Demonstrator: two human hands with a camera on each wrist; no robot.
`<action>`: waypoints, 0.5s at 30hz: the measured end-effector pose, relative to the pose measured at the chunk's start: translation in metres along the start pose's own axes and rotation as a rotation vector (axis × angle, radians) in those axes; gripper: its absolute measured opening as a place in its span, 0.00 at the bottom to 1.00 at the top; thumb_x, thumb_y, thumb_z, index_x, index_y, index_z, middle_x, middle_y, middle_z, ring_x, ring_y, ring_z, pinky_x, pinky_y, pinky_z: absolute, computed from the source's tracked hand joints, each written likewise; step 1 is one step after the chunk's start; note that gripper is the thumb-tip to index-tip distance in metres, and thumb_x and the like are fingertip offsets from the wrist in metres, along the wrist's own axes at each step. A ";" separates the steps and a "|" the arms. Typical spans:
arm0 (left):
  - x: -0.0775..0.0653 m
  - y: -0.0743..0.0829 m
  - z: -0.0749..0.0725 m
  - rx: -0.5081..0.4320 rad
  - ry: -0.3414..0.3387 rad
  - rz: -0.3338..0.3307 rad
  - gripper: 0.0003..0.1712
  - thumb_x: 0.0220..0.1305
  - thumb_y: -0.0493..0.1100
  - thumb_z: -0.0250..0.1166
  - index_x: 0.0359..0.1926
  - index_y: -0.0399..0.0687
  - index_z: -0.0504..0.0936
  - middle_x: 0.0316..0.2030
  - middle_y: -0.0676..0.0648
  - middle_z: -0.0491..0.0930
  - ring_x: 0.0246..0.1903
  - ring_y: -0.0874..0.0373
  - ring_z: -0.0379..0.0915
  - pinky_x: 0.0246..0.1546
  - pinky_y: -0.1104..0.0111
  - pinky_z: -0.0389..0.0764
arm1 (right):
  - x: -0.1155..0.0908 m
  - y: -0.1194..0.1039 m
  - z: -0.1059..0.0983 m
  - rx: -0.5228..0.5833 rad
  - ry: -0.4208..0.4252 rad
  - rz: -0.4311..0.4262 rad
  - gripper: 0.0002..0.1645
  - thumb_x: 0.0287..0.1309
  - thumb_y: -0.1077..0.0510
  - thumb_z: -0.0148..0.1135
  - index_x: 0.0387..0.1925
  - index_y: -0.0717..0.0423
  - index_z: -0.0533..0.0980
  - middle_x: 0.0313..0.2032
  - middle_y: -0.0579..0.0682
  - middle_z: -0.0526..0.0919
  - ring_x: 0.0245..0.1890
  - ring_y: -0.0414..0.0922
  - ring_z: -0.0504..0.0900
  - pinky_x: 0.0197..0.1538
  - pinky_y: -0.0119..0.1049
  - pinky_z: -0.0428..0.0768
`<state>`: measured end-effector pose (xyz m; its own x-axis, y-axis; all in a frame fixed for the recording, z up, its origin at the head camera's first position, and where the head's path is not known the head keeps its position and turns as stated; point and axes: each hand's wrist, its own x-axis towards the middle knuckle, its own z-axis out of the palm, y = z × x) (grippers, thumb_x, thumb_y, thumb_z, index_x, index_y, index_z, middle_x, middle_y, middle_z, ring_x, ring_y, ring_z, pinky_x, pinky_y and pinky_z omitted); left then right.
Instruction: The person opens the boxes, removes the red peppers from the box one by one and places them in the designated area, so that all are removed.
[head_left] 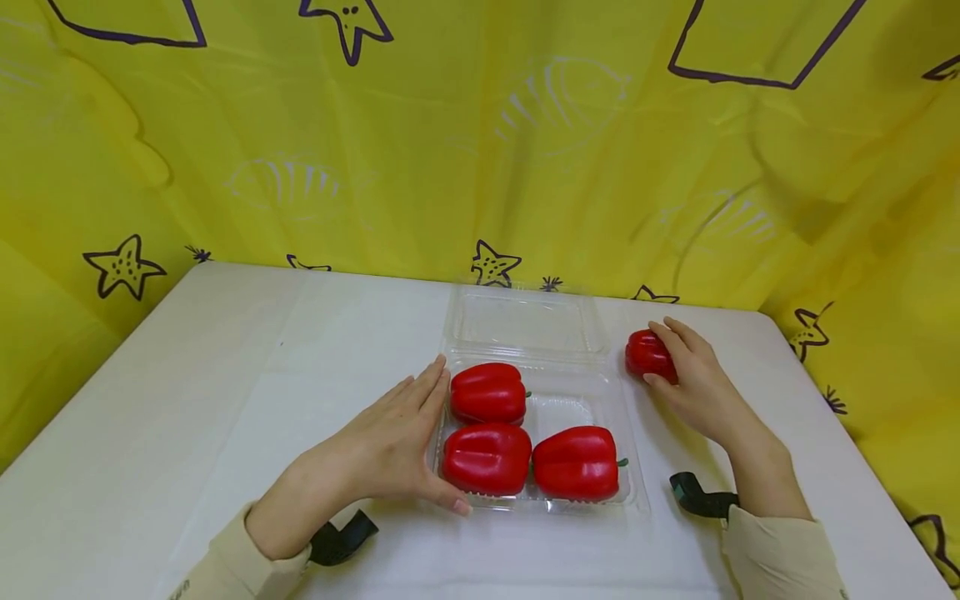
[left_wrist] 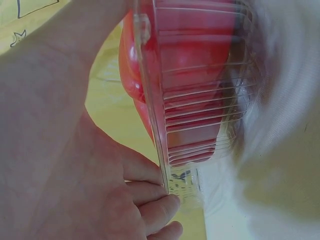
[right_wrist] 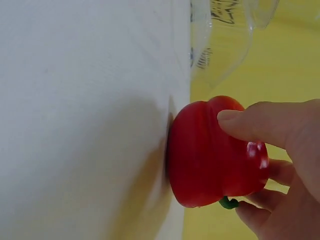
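Observation:
My right hand holds a red bell pepper near the table's right side, thumb on one face and fingers round the other. In the right wrist view the pepper lies on its side at the table surface, its green stem near the fingers. A clear plastic clamshell container stands in the middle with its lid laid back. Three red bell peppers sit inside: back left, front left and front right. My left hand, fingers straight and thumb spread, touches the container's left rim.
The white table runs back to a yellow curtain printed with stars and fish, which also hangs along both sides. A black wrist mount is on each forearm, left and right.

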<state>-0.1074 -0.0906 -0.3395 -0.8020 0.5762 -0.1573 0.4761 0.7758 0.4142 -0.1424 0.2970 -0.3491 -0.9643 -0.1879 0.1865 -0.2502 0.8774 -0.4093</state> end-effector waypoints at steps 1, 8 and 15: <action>0.000 0.000 0.000 -0.001 0.000 -0.001 0.77 0.34 0.75 0.75 0.77 0.41 0.50 0.79 0.41 0.44 0.78 0.46 0.42 0.76 0.49 0.53 | 0.000 0.000 0.000 0.000 0.001 0.001 0.40 0.54 0.70 0.65 0.68 0.69 0.61 0.69 0.76 0.56 0.65 0.75 0.57 0.57 0.74 0.69; 0.000 0.000 -0.001 0.004 -0.002 -0.005 0.77 0.34 0.75 0.75 0.77 0.40 0.50 0.79 0.42 0.44 0.78 0.46 0.41 0.76 0.49 0.53 | 0.000 0.002 0.001 0.011 0.007 -0.009 0.37 0.52 0.75 0.63 0.65 0.67 0.64 0.67 0.73 0.60 0.66 0.74 0.56 0.61 0.75 0.65; 0.000 0.001 0.000 0.010 -0.002 -0.004 0.77 0.34 0.75 0.75 0.77 0.40 0.50 0.79 0.42 0.44 0.78 0.46 0.41 0.76 0.50 0.52 | -0.001 0.004 0.000 -0.005 0.031 -0.061 0.36 0.51 0.76 0.61 0.64 0.66 0.66 0.67 0.75 0.59 0.66 0.75 0.54 0.61 0.76 0.61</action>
<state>-0.1071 -0.0905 -0.3388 -0.8032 0.5738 -0.1603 0.4767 0.7803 0.4048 -0.1420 0.3008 -0.3508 -0.9441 -0.2271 0.2389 -0.3078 0.8669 -0.3921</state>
